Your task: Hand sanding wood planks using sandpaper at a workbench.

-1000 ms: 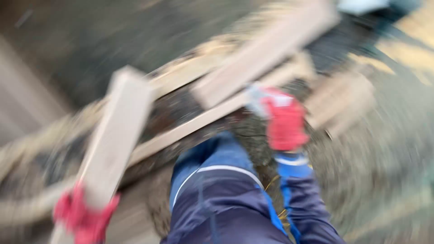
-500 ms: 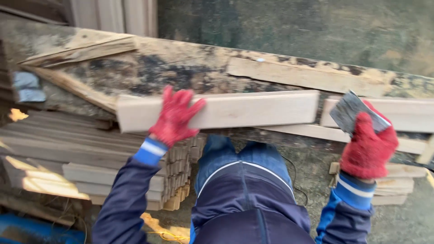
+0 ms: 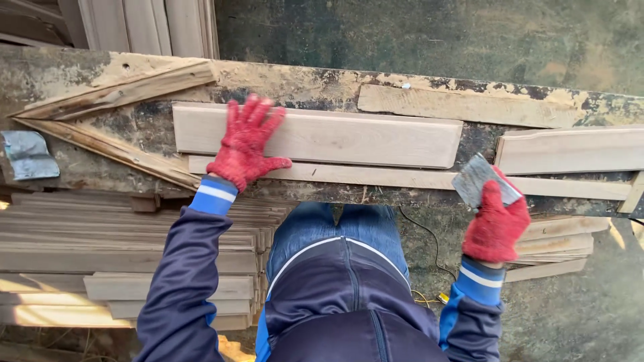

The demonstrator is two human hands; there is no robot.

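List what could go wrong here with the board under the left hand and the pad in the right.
1. The left hand lies flat on the pale board without clamping it, so rubbing might slide it.
2. The right hand pinches the grey sanding pad only at its lower edge; it may slip out.
3. The worn workbench looks rough and could snag gloves.

Both arms reach forward in dark blue sleeves with striped cuffs, the left hand [image 3: 245, 146] in a red glove pressed flat with fingers spread, while the red-gloved right hand [image 3: 495, 224] is raised and curled closed in a grip.
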